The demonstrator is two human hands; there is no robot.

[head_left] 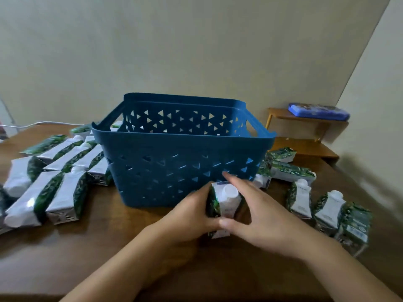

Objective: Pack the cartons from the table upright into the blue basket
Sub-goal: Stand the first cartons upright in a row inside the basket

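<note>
A blue basket with triangular holes stands in the middle of the brown table. Just in front of it an upright white and green carton with a white cap is held between both hands. My left hand grips its left side. My right hand wraps its right side, fingers reaching over the top towards the basket wall. Several cartons lie flat to the left of the basket. Several more cartons stand or lie to its right.
A small wooden shelf at the back right carries a blue case. A white cable runs along the back left table edge. Walls close in behind and on the right.
</note>
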